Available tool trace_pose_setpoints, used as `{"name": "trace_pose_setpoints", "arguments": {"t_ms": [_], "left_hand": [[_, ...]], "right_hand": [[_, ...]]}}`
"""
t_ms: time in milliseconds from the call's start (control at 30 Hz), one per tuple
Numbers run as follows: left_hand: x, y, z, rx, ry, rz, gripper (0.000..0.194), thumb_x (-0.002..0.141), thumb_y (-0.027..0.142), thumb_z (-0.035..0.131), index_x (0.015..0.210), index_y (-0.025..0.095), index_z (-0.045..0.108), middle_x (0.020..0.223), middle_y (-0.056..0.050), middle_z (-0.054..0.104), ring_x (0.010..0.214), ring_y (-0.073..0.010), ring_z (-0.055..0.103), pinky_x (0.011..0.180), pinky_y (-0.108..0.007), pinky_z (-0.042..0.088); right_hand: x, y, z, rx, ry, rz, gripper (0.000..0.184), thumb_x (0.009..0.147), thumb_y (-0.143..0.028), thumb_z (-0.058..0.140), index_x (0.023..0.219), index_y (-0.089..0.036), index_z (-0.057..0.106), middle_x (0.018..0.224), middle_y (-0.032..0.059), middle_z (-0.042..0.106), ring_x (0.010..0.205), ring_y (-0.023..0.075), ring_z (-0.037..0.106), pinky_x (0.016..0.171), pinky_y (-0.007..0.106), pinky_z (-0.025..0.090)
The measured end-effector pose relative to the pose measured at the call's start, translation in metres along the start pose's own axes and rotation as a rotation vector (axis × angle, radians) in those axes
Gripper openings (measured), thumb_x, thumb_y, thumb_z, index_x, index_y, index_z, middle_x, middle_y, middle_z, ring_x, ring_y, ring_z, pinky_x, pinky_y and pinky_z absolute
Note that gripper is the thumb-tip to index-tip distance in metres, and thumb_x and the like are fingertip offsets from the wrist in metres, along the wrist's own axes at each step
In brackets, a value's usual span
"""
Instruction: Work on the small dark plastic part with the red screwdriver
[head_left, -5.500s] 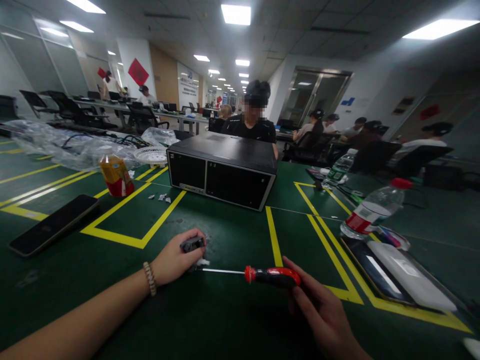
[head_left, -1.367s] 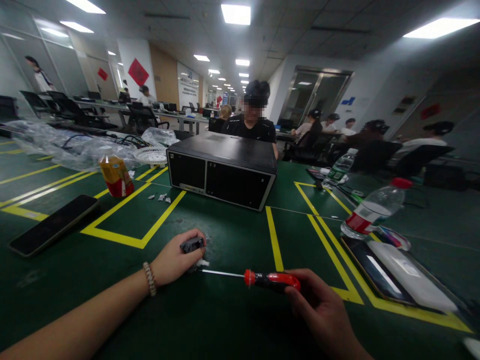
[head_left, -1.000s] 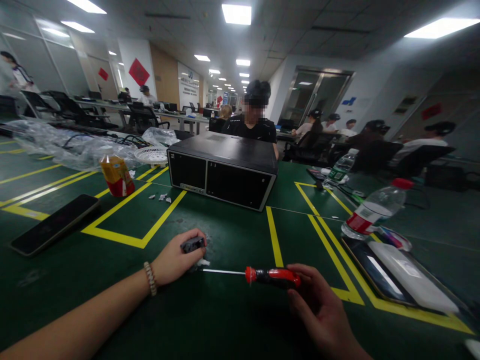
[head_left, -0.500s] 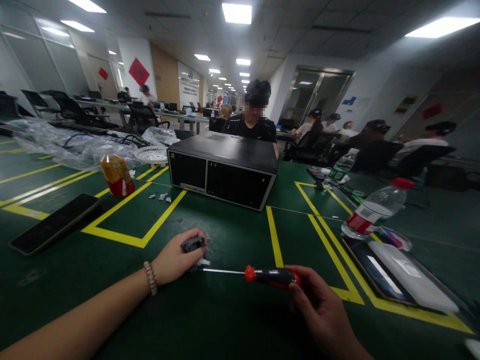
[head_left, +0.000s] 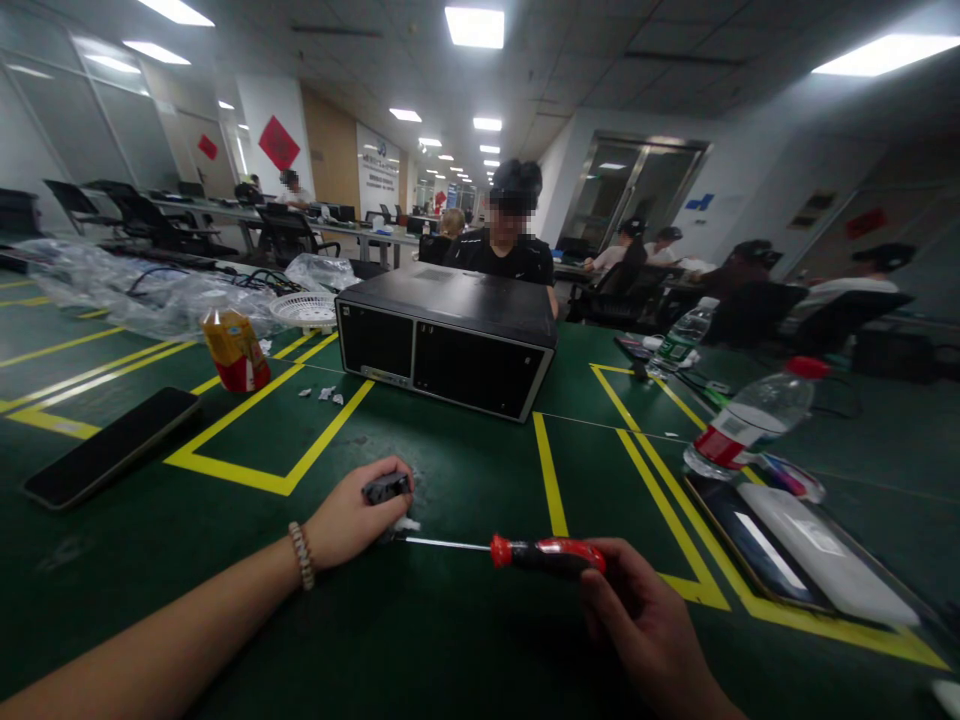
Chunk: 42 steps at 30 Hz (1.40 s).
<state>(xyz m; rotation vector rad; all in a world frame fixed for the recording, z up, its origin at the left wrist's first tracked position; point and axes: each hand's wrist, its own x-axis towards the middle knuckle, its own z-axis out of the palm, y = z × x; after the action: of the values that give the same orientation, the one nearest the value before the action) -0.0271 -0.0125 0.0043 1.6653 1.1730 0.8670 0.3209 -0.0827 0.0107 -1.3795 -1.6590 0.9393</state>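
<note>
My right hand (head_left: 645, 610) is closed around the handle end of a red and black screwdriver (head_left: 547, 556). Its metal shaft lies nearly level and points left, the tip reaching the underside of a small dark grey part (head_left: 387, 488). That part sits in the grip of my left hand (head_left: 358, 515), fingers and thumb curled round it close above the green table (head_left: 420, 640). A bit of white material (head_left: 407, 524) shows just below the part, near the shaft's tip. What exactly the tip touches is too small to make out.
A black metal case (head_left: 450, 345) stands ahead, a seated person (head_left: 506, 250) behind it. To the left are a dark phone (head_left: 112, 445), a drink bottle (head_left: 236, 350) and plastic wrap (head_left: 97, 285). On the right, a red-capped bottle (head_left: 750, 420) stands by a flat device (head_left: 757, 545).
The screwdriver's handle has turned about its own axis, now showing more red on top. Both hands stay in nearly the same place.
</note>
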Motion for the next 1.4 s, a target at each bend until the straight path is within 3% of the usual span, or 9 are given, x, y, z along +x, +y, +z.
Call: {"name": "trace_pose_setpoints", "arguments": {"t_ms": [167, 333, 533, 700, 933, 1100, 1267, 1400], "left_hand": [[0.0008, -0.0023, -0.0010, 0.017, -0.014, 0.000, 0.016, 0.090, 0.032, 0.062, 0.100, 0.019, 0.061, 0.091, -0.002, 0.064, 0.078, -0.0188, 0.062, 0.071, -0.031, 0.049], [0.0010, -0.0020, -0.0011, 0.033, -0.016, -0.003, 0.018, 0.090, 0.034, 0.062, 0.101, 0.019, 0.062, 0.092, -0.002, 0.065, 0.079, -0.0197, 0.062, 0.072, -0.033, 0.050], [0.0000, 0.0007, -0.0006, 0.033, -0.003, -0.002, 0.017, 0.090, 0.032, 0.061, 0.101, 0.019, 0.063, 0.093, -0.003, 0.065, 0.081, -0.0200, 0.062, 0.073, -0.032, 0.050], [0.0013, -0.0027, -0.0008, 0.026, -0.006, 0.010, 0.016, 0.089, 0.031, 0.061, 0.099, 0.019, 0.062, 0.089, -0.001, 0.064, 0.077, -0.0187, 0.061, 0.071, -0.030, 0.049], [0.0007, -0.0015, -0.0007, 0.019, -0.010, -0.001, 0.017, 0.090, 0.033, 0.061, 0.101, 0.019, 0.062, 0.092, -0.002, 0.065, 0.080, -0.0194, 0.063, 0.073, -0.031, 0.050], [0.0007, -0.0003, -0.0004, 0.017, -0.009, 0.005, 0.016, 0.090, 0.031, 0.061, 0.100, 0.019, 0.061, 0.091, -0.002, 0.064, 0.078, -0.0192, 0.061, 0.072, -0.031, 0.050], [0.0001, 0.0002, -0.0010, -0.013, -0.017, -0.029, 0.018, 0.089, 0.033, 0.062, 0.101, 0.020, 0.062, 0.092, -0.003, 0.066, 0.079, -0.0198, 0.063, 0.072, -0.031, 0.051], [-0.0006, 0.0013, -0.0017, -0.023, -0.034, -0.033, 0.018, 0.090, 0.034, 0.062, 0.102, 0.020, 0.062, 0.094, -0.004, 0.067, 0.079, -0.0195, 0.064, 0.071, -0.032, 0.051]], "right_hand": [[-0.0005, -0.0003, 0.0013, 0.013, 0.030, 0.000, 0.040, 0.099, -0.054, 0.060, 0.122, -0.021, 0.061, 0.069, 0.0001, 0.065, 0.054, 0.0188, 0.062, 0.050, 0.031, 0.054], [-0.0018, 0.0036, 0.0038, 0.071, 0.037, -0.052, 0.044, 0.099, -0.043, 0.062, 0.138, -0.027, 0.049, 0.096, 0.0068, 0.071, 0.060, 0.0186, 0.064, 0.051, 0.033, 0.057], [-0.0005, 0.0020, 0.0046, 0.045, 0.054, -0.014, 0.038, 0.100, -0.046, 0.061, 0.130, -0.024, 0.056, 0.083, 0.0035, 0.070, 0.056, 0.0174, 0.062, 0.048, 0.029, 0.054], [0.0002, -0.0002, 0.0046, 0.032, 0.093, 0.040, 0.036, 0.097, -0.056, 0.062, 0.109, -0.022, 0.064, 0.064, -0.0017, 0.063, 0.050, 0.0158, 0.059, 0.044, 0.026, 0.049], [-0.0003, 0.0005, 0.0051, 0.019, 0.078, -0.003, 0.039, 0.094, -0.043, 0.068, 0.127, -0.023, 0.061, 0.077, 0.0025, 0.069, 0.056, 0.0194, 0.064, 0.048, 0.031, 0.054], [-0.0019, 0.0007, 0.0053, 0.009, 0.091, -0.033, 0.044, 0.097, -0.039, 0.061, 0.138, -0.023, 0.056, 0.076, 0.0025, 0.067, 0.057, 0.0201, 0.062, 0.050, 0.032, 0.056], [-0.0010, 0.0006, 0.0003, -0.039, 0.070, -0.032, 0.034, 0.096, -0.051, 0.063, 0.115, -0.023, 0.065, 0.073, 0.0023, 0.067, 0.056, 0.0198, 0.062, 0.049, 0.029, 0.054], [0.0005, 0.0002, -0.0013, -0.053, 0.059, -0.041, 0.037, 0.095, -0.059, 0.061, 0.102, -0.023, 0.067, 0.072, 0.0014, 0.065, 0.057, 0.0187, 0.061, 0.049, 0.028, 0.051]]}}
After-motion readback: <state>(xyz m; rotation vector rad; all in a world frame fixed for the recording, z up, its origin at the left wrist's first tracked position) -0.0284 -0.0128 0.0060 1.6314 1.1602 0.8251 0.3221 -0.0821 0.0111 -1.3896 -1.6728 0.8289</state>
